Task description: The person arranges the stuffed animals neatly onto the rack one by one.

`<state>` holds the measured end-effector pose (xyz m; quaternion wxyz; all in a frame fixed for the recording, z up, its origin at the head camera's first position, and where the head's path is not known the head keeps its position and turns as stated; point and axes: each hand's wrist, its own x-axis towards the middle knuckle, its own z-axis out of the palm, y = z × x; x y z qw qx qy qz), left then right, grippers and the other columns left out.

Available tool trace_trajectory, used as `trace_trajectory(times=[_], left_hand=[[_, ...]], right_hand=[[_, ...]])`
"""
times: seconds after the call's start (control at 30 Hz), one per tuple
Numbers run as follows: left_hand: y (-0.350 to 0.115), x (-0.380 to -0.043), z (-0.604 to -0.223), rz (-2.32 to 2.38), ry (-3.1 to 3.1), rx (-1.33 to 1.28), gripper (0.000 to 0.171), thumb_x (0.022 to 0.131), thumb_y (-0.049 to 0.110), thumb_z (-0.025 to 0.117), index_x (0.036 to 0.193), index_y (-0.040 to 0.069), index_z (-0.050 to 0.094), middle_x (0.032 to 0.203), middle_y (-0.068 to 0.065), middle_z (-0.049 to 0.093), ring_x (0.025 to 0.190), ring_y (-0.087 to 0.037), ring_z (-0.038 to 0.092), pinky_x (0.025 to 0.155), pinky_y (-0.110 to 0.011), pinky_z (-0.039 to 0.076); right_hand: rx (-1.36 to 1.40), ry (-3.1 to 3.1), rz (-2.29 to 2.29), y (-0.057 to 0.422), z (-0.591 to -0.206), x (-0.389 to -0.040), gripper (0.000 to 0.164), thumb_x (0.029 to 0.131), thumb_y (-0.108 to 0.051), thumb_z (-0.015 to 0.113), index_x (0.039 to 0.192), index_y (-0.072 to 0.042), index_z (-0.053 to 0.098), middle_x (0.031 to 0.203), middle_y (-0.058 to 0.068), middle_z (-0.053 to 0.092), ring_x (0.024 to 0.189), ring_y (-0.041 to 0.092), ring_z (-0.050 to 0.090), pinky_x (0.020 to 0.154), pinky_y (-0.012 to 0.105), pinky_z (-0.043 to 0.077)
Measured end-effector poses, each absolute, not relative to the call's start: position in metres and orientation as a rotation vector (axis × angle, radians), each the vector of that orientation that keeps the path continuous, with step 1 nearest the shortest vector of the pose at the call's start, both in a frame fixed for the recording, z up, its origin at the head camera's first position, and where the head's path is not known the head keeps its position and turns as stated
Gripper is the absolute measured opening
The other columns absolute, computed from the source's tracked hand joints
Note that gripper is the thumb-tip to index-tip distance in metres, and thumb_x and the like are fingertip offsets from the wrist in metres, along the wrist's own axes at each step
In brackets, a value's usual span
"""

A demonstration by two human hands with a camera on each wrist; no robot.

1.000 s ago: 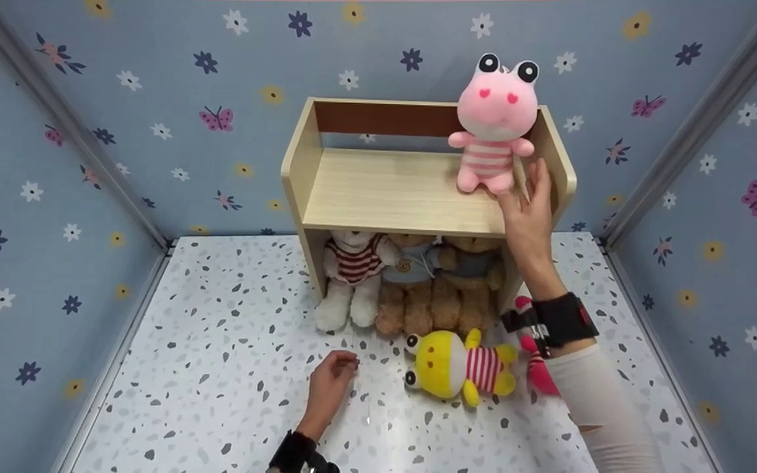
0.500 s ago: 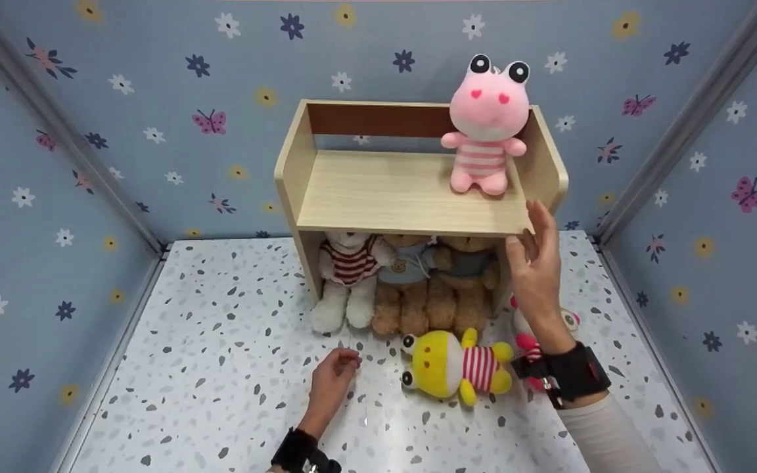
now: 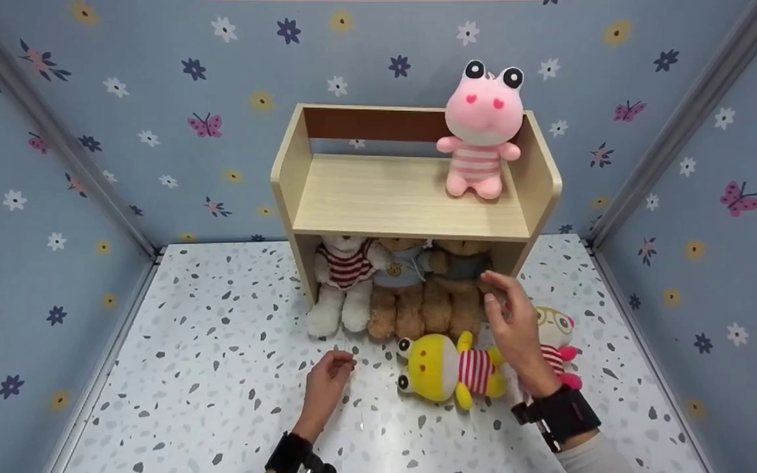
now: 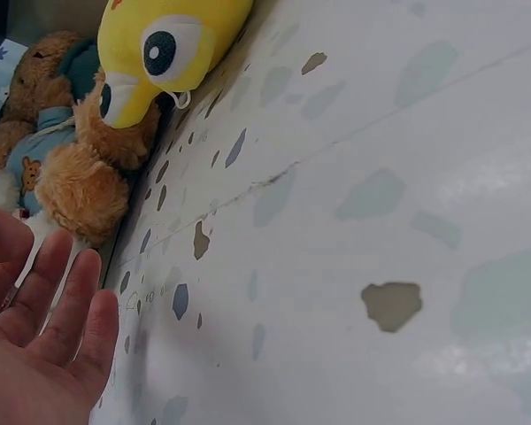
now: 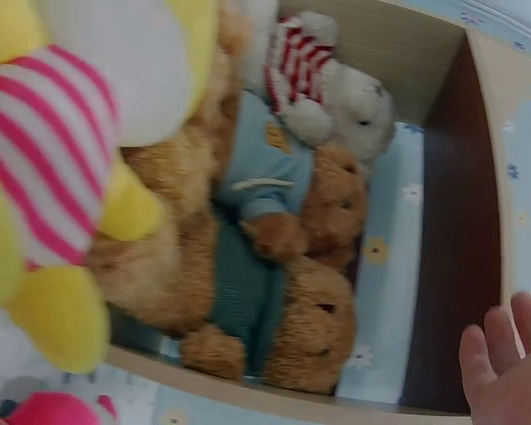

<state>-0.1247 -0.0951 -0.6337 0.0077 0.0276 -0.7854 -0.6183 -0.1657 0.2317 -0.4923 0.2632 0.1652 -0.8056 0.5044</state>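
Note:
A pink frog plush (image 3: 482, 128) sits upright at the right end of the top shelf. My right hand (image 3: 513, 318), fingers apart and holding nothing, is above the floor between the yellow frog plush (image 3: 444, 368) and a pink-and-white plush with yellow glasses (image 3: 554, 328), which it partly covers. The yellow frog lies on its back, head to the left, in a pink-striped shirt. My left hand (image 3: 327, 380) is low over the floor left of the yellow frog, fingers relaxed with nothing in them; in the left wrist view its fingers (image 4: 93, 332) are loosely bent.
A wooden two-level shelf (image 3: 365, 197) stands against the flowered wall. In its lower level sit a white bear (image 3: 342, 289) in a striped shirt, a brown bear (image 3: 399, 295) in light blue and another brown bear (image 3: 457, 295) in dark grey-green. Speckled floor (image 3: 221, 341) lies in front.
My right hand has let go of the pink frog plush, leaving it on the top shelf, and has come down toward the floor plushes. The left hand has stayed put.

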Motion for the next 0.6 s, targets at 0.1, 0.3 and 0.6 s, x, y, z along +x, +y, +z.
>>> trace_trajectory(times=[0.1, 0.3, 0.6], left_hand=[[-0.096, -0.125, -0.634, -1.945, -2.44, 0.075, 0.019, 0.101, 0.002, 0.06, 0.118, -0.004, 0.066, 0.107, -0.012, 0.072, 0.1, -0.026, 0.069, 0.087, -0.028, 0.055], [-0.096, -0.123, -0.634, -1.954, -2.419, 0.095, 0.019, 0.101, -0.001, 0.06, 0.118, -0.005, 0.066, 0.106, -0.012, 0.072, 0.1, -0.026, 0.069, 0.087, -0.028, 0.055], [-0.094, -0.125, -0.636, -1.971, -2.419, 0.106, 0.019, 0.101, -0.001, 0.06, 0.118, -0.005, 0.066, 0.107, -0.014, 0.072, 0.1, -0.025, 0.069, 0.087, -0.026, 0.055]], right_hand=[[0.492, -2.255, 1.379, 0.237, -0.514, -0.169, 0.031, 0.102, 0.005, 0.058, 0.132, -0.002, 0.063, 0.129, 0.012, 0.066, 0.118, 0.027, 0.062, 0.101, 0.016, 0.047], [0.563, -2.492, 1.338, 0.241, -0.54, -0.173, 0.026, 0.106, -0.012, 0.061, 0.13, -0.007, 0.068, 0.126, 0.001, 0.068, 0.109, 0.018, 0.066, 0.093, 0.028, 0.055], [0.532, -2.846, 1.279, 0.241, -0.562, -0.174, 0.042, 0.106, -0.035, 0.061, 0.134, -0.005, 0.066, 0.131, 0.008, 0.066, 0.116, 0.026, 0.064, 0.101, 0.051, 0.053]])
